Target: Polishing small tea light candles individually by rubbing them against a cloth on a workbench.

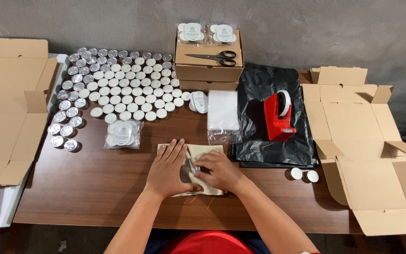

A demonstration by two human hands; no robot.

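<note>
A small beige cloth pouch [212, 151] lies on the wooden table [95, 183] in front of me. My left hand [167, 170] rests flat on the pouch with fingers spread. My right hand [219, 170] pinches a small silver tealight [196, 168] at the middle of the pouch. Whether the tealight is inside the pouch or on top of it I cannot tell.
Several white tealights [132, 89] and silver cups [69, 108] cover the far left. A bagged pack [123, 134], clear bags [223, 110], a red tape dispenser [278, 117] on black plastic [259, 84], scissors [217, 57] on stacked boxes, two tealights [304, 175], flat cartons left [10, 108] and right [363, 141].
</note>
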